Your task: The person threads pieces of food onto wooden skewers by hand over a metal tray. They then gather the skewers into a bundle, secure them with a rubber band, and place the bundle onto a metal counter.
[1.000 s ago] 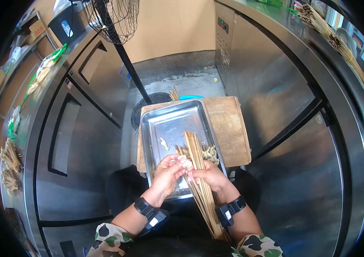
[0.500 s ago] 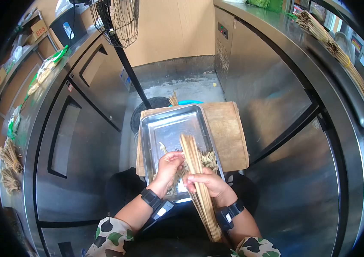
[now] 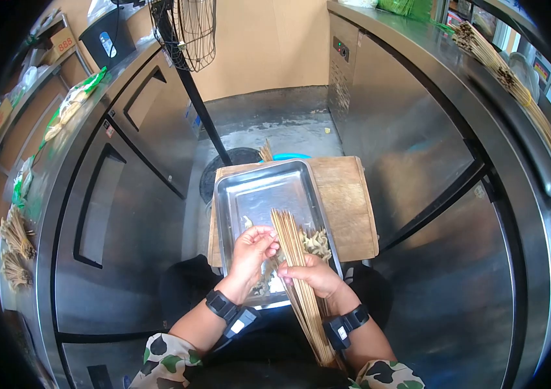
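My right hand (image 3: 317,273) is wrapped round a thick bundle of bamboo skewers (image 3: 295,243), which slants from over the tray down toward my lap. Beside the bundle's upper part, my left hand (image 3: 253,251) is closed in a pinch, its fingertips close to the skewers. Whatever lies between those fingers is too small to make out. Beneath both hands is a shallow metal tray (image 3: 227,194). Pale, curled food pieces (image 3: 316,244) sit at its right side, and more lie under my hands, partly hidden.
The tray rests on a wooden board (image 3: 347,207). Steel cabinets stand left (image 3: 120,259) and right (image 3: 444,285). More skewers (image 3: 502,71) lie on the right counter, and short stick bundles (image 3: 16,233) on the left one. A fan (image 3: 188,39) stands ahead.
The skewer bundle's top has dipped slightly and shifted left. My left hand has moved up a little, its fingers still pinched beside the bundle. My right hand keeps its grip.
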`<state>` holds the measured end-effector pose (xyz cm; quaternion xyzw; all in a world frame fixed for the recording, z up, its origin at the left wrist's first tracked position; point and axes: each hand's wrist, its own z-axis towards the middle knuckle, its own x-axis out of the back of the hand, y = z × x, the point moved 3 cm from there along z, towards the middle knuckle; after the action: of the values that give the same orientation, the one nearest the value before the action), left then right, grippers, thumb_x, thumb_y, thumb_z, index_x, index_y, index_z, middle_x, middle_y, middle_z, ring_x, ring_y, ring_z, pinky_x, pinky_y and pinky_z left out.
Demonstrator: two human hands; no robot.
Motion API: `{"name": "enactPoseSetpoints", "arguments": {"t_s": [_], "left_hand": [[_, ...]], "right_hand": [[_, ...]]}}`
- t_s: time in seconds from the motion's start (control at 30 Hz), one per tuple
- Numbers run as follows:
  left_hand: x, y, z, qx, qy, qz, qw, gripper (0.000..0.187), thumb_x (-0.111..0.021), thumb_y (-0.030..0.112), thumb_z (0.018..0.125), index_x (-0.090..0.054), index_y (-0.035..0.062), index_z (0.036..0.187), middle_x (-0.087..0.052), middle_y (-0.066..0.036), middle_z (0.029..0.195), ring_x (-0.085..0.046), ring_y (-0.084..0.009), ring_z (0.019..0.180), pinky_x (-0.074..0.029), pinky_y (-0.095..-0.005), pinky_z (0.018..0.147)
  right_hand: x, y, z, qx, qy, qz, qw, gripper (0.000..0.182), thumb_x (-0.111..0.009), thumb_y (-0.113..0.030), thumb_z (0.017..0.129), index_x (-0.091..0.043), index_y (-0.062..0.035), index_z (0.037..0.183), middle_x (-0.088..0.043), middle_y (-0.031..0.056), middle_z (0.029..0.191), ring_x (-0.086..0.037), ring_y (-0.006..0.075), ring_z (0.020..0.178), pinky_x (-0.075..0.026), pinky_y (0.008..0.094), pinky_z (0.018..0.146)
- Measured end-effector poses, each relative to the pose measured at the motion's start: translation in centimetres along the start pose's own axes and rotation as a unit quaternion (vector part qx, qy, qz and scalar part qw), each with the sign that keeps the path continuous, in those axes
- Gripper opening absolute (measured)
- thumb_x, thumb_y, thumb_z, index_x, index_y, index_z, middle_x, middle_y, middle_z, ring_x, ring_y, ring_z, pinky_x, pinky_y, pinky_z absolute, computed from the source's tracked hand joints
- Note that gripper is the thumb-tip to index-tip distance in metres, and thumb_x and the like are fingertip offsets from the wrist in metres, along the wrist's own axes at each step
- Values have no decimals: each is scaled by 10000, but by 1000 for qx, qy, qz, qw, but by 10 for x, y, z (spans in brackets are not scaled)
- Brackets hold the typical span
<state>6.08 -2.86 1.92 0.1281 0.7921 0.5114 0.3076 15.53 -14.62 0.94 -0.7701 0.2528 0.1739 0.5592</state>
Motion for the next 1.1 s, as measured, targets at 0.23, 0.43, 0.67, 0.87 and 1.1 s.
{"name": "enactPoseSetpoints", "arguments": {"t_s": [0.23, 0.43, 0.67, 0.87, 1.1], "left_hand": [[-5, 0, -3, 51, 8, -53, 997, 99, -602, 134, 850, -593, 48, 899, -594, -10, 742, -555, -63, 639, -463, -165, 558], [-1, 4, -6, 35, 31, -37, 998, 83, -619, 133, 838, -607, 51, 842, -587, -1, 713, -538, -55, 605, -460, -160, 554], [17, 6, -12, -6, 53, -22, 998, 212, -612, 102, 839, -551, 79, 1041, -586, -9, 703, -536, -52, 602, -452, -167, 552], [8, 17, -17, -87, 2, 59, 994, 496, -581, 62, 851, -379, 96, 1303, -600, -32, 747, -550, -62, 634, -460, -185, 571], [21, 25, -8, -48, -9, 89, 995, 446, -546, 64, 871, -391, 89, 1289, -608, -45, 787, -568, -81, 658, -482, -195, 594]], "right_hand": [[-2, -2, -2, 11, -19, -17, 1000, 145, -654, -119, 766, -629, -33, 880, -609, 11, 784, -546, 84, 689, -435, 212, 637], [-2, -3, -3, 13, -4, 26, 1000, 172, -640, -102, 769, -636, -29, 925, -620, 17, 808, -557, 87, 717, -448, 218, 664], [6, 3, 0, 3, 8, 35, 999, 162, -634, -71, 766, -630, -22, 920, -608, 23, 772, -553, 95, 673, -456, 225, 632], [-1, 0, 0, -1, 7, 30, 1000, 148, -640, -80, 774, -589, -16, 897, -613, 68, 746, -534, 100, 582, -444, 223, 555], [0, -2, 0, -9, 13, 25, 1000, 131, -668, -69, 762, -580, -23, 848, -601, 73, 696, -538, 101, 539, -439, 214, 497]]}}
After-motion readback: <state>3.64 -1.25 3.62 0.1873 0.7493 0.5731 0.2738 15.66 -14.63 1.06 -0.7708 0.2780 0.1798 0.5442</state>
